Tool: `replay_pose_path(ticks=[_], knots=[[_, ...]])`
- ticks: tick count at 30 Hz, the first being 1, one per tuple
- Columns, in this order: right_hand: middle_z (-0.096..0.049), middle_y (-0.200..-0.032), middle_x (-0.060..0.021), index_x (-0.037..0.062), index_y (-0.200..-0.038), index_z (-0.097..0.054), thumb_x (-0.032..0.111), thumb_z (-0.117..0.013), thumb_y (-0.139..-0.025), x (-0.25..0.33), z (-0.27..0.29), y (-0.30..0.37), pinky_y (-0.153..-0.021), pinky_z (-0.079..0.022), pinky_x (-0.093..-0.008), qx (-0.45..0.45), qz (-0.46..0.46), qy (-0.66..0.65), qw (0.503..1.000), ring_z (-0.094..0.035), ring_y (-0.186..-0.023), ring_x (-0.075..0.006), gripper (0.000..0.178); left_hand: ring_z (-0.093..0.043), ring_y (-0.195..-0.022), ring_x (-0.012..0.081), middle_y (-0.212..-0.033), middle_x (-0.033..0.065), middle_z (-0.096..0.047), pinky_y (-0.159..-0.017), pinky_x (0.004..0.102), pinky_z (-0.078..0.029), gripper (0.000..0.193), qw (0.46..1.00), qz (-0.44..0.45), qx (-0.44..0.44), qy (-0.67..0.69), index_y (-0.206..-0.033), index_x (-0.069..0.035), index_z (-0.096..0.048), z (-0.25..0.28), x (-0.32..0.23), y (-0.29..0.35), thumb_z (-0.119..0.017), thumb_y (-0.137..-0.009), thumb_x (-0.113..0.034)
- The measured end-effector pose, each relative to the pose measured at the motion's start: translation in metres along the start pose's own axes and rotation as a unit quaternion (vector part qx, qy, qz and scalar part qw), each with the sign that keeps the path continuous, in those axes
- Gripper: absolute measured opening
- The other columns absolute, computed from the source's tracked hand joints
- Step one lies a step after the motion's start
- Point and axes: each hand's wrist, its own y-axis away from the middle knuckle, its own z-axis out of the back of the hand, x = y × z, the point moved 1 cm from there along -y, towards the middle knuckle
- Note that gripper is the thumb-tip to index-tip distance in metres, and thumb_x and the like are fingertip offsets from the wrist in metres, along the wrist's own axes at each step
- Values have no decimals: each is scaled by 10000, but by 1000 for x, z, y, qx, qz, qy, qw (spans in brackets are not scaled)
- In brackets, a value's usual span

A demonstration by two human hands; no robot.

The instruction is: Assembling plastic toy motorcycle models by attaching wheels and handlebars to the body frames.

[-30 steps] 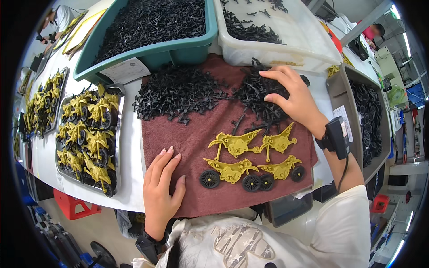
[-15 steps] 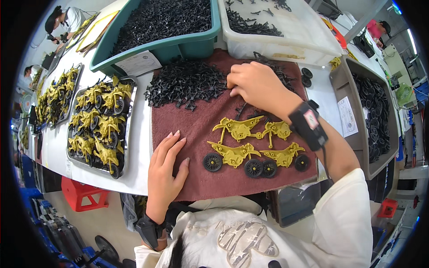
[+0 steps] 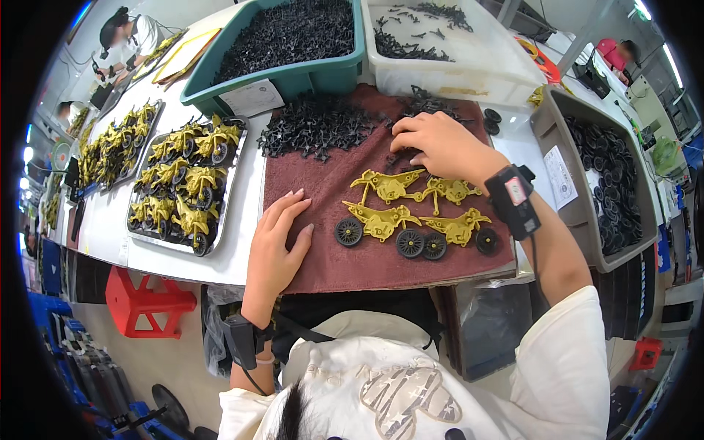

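Note:
My left hand (image 3: 276,243) lies on the maroon cloth (image 3: 334,268) with its fingers stretched out, holding nothing. Beyond the yellow toy motorcycle parts, my right hand (image 3: 444,148) bends its fingers down at the smaller heap of small black plastic parts (image 3: 434,105). Its fingertips are drawn together over dark pieces; what they hold is hidden. Nearer to me lie two yellow motorcycle body pieces (image 3: 389,185) in an upper row. Below them, two more body pieces (image 3: 381,222) lie with black spoked wheels (image 3: 348,232) at their ends.
A larger heap of black parts (image 3: 317,130) sits at the cloth's far left. Behind stand a teal bin (image 3: 293,78) and a white bin (image 3: 455,79). A grey bin of wheels (image 3: 636,246) is on the right. Metal trays (image 3: 229,176) of yellow motorcycles stand left; co-workers are farther off.
The view has shifted, so the table sits higher in the picture. My right hand stays by the black parts, its fingers slightly repositioned. My left hand still rests on the cloth.

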Motion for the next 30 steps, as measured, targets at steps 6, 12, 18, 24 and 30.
replay_pose_path(ticks=[6, 12, 18, 24, 30], knots=[[-577, -1193, -33, 148, -1056, -672, 169, -724, -767, -11, 2, 12, -910, -447, -382, -22, -11, 14, 1000, -552, -1084, -262, 294, -478, -1280, 314, -1310, 124, -561, -1070, 386, -364, 344, 1000, 5, 12, 14, -1185, -28, -599, -3, 0, -3, -620, -843, -54], [-681, -942, -95, 35, -970, -687, 241, -674, -843, -82, 93, -31, -784, -500, -339, -55, -102, -220, 968, -639, -899, -206, 243, -488, -1267, 332, -1300, 135, -567, -1059, 405, -377, 349, 999, 36, 16, -28, -1169, -20, -611, 6, -5, 2, -633, -821, -41], [-397, -1415, -240, 117, -1488, -260, 778, -597, -709, -232, 78, -59, -813, -530, -543, 197, -443, -220, 847, -521, -1143, -393, 1075, -521, -1221, 348, -1263, 136, -593, -1028, 423, -406, 394, 997, 56, 46, -13, -1142, -29, -639, 7, -9, -12, -660, -748, -30], [-270, -1472, -220, 224, -1517, -211, 660, -683, -738, -210, 46, -133, -969, -439, -578, 273, -289, -361, 844, -354, -1320, -418, 1011, -527, -1210, 361, -1276, 158, -587, -1016, 436, -418, 408, 996, 64, 64, 17, -1176, -32, -635, 12, -6, -22, -630, -771, 17], [-409, -1245, -229, 106, -1477, -260, 363, -843, -617, -175, 33, -149, -1038, -361, -370, 280, -181, -222, 916, -417, -1233, -378, 1071, -571, -1148, 362, -1214, 144, -628, -987, 428, -441, 359, 994, 78, 79, 6, -1113, -31, -667, 10, 4, -24, -639, -761, 36]])
